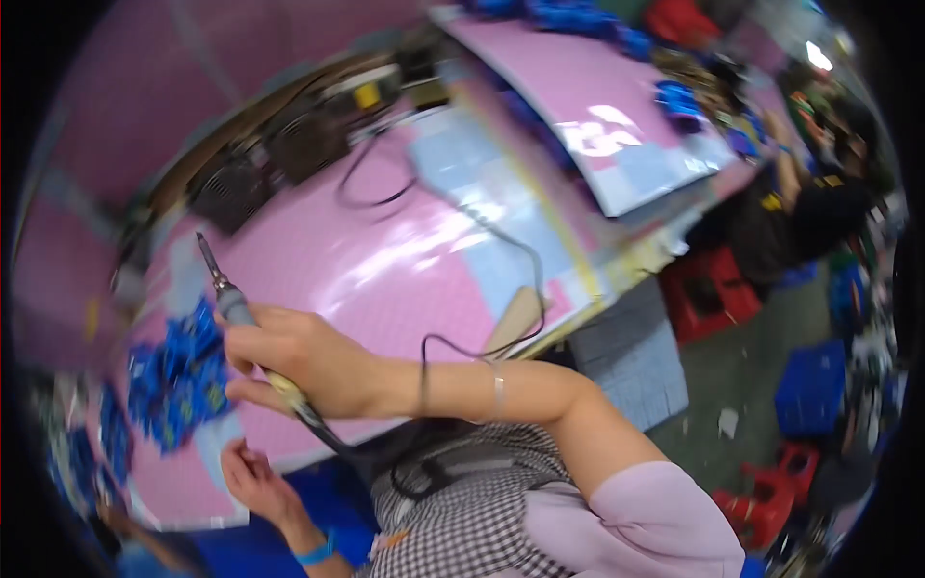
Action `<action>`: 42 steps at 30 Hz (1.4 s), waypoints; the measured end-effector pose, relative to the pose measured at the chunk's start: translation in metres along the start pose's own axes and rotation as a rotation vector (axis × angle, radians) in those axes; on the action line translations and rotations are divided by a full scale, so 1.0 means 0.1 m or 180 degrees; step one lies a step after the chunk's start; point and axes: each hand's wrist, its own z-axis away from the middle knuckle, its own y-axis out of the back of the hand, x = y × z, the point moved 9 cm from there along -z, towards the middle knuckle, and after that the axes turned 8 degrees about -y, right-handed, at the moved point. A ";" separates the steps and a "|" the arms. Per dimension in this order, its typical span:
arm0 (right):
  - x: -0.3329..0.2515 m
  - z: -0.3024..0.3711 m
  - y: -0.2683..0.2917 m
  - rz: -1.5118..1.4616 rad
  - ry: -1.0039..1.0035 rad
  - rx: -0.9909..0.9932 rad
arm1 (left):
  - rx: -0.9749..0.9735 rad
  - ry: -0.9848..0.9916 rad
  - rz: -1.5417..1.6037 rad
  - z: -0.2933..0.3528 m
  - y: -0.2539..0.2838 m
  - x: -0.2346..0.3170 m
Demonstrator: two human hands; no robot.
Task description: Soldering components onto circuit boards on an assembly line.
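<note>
Head view, soldering iron (231,303) in right hand (313,358), blue crate (810,387), contents unclear

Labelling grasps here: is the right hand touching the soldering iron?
Touching. The head view shows the right hand closed around the soldering iron, with the metal tip jutting out beyond the grip.

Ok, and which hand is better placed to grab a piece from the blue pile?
Probably the left hand: it appears empty and is near the blue pile. The right hand is also close, but it is taken up gripping the soldering iron.
</note>
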 end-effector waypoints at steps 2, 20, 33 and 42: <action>-0.29 0.24 0.97 0.0430 -0.0395 0.0637 | -0.0021 0.0278 -0.0150 0.00 -0.27 -0.23; 0.03 1.41 5.39 0.3899 -0.1066 0.3260 | -0.0566 0.0971 0.2576 -0.23 -0.56 -0.29; 0.24 0.88 0.83 0.2479 -0.0679 -0.0039 | -0.1339 0.0999 0.0266 0.20 -1.44 -0.04; 0.19 0.41 0.77 0.1865 -0.0820 0.0162 | -0.0987 -0.1028 -0.1844 0.03 -1.51 0.21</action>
